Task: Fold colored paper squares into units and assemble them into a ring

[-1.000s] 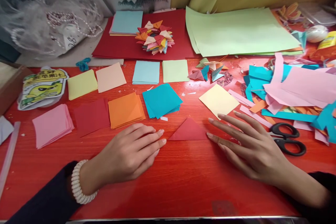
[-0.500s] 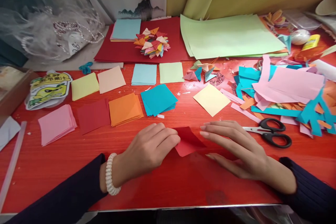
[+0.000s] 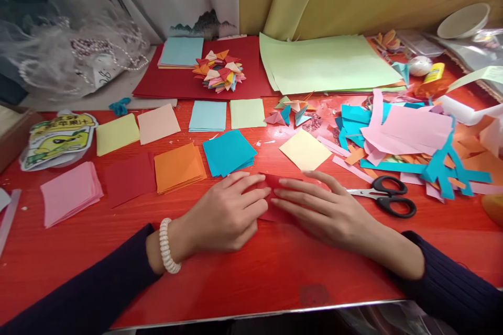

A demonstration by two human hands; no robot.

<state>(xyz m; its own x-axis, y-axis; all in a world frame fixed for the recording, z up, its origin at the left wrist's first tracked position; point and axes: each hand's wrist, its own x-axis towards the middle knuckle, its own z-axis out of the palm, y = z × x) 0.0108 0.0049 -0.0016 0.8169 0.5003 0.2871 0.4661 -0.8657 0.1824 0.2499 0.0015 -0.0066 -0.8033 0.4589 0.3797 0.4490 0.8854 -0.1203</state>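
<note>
A red square of paper (image 3: 270, 212) lies on the table between my hands, partly hidden under the fingers. My left hand (image 3: 226, 214), with a pale coiled band (image 3: 168, 246) at the wrist, has its fingers curled together on the paper's left side. Across the right part of the paper, my right hand (image 3: 330, 212) lies with its fingers stretched out and the thumb apart. Just beyond the paper sits a pale yellow square (image 3: 305, 149). Scissors (image 3: 387, 196) with black handles rest to the right of my right hand.
Paper stacks include teal (image 3: 229, 153), orange (image 3: 179, 167), dark red (image 3: 130, 179) and pink (image 3: 71, 192). A folded paper ring (image 3: 220, 72) stands on red sheets at the back. Paper offcuts (image 3: 408, 128) heap at the right. A plastic bag with beads (image 3: 98, 52) lies back left.
My right hand has moved left onto the red paper and now covers much of it. My left hand stays at its left side. The camera view has shifted slightly.
</note>
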